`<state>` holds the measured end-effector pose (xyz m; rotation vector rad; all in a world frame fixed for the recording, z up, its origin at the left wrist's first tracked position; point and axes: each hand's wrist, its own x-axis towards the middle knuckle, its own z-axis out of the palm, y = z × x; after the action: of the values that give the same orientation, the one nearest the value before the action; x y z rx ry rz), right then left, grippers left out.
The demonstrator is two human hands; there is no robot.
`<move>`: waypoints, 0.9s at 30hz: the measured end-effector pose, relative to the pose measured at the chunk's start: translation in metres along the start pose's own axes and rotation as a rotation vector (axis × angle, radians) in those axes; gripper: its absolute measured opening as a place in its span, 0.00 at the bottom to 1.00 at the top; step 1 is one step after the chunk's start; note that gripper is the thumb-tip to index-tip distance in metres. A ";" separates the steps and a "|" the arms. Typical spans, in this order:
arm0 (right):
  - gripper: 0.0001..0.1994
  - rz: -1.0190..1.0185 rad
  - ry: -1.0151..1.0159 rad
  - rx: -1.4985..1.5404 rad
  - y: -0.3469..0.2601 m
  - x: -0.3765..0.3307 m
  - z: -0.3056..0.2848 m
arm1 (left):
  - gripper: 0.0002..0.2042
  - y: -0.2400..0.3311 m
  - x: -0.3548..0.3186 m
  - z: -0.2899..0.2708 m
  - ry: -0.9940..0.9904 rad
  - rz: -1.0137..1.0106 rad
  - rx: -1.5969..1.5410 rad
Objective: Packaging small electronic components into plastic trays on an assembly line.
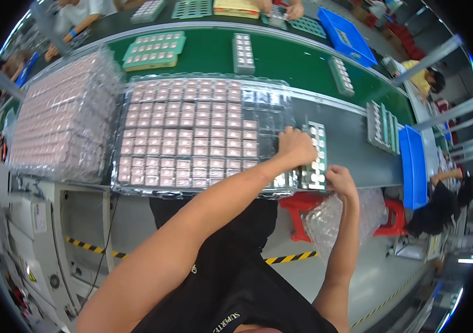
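A clear plastic tray [267, 102] lies before me on the dark bench, most of its pockets filled with small pale-pink square parts [185, 150]. Its right-hand pockets hold none. By the tray's right edge lies a narrow green fixture [323, 145] with rows of silvery-white pieces. My left hand [297, 147] is over the fixture's left side, fingers curled down; what they pinch, if anything, is hidden. My right hand [340, 182] is closed at the fixture's near right corner, and its fingertips are partly out of sight, so I cannot tell whether it grips the fixture.
Tall wrapped stack of filled trays [59, 114] at left. Behind, a green conveyor [206, 55] carries fixtures [243, 53]. More fixtures [382, 127] and a blue bin [414, 166] stand right. Below the bench are a red stool [297, 213] and clear plastic [330, 222]. Other people work across the line.
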<state>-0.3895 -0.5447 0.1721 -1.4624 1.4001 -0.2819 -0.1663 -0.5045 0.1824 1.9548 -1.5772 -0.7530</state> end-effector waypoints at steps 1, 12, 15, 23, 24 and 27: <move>0.07 -0.029 0.033 -0.051 0.005 0.002 -0.009 | 0.22 0.002 0.003 -0.001 -0.005 -0.016 -0.043; 0.14 -0.515 0.561 0.200 -0.043 -0.041 0.035 | 0.16 -0.017 0.006 -0.046 -0.101 -0.121 -0.689; 0.14 -0.722 0.635 -0.010 -0.075 -0.053 0.078 | 0.13 -0.005 -0.013 -0.059 -0.142 -0.068 -0.944; 0.17 -0.780 0.594 -0.135 -0.085 -0.067 0.090 | 0.11 0.012 -0.026 -0.058 -0.116 0.015 -1.198; 0.16 -0.801 0.624 -0.131 -0.085 -0.067 0.088 | 0.12 0.012 -0.028 -0.056 -0.101 0.023 -1.176; 0.15 -0.804 0.514 -0.044 -0.082 -0.065 0.075 | 0.13 0.016 -0.030 -0.054 -0.115 0.039 -1.130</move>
<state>-0.3038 -0.4715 0.2338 -2.0315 1.1229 -1.2050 -0.1442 -0.4759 0.2350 1.0398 -0.8630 -1.3569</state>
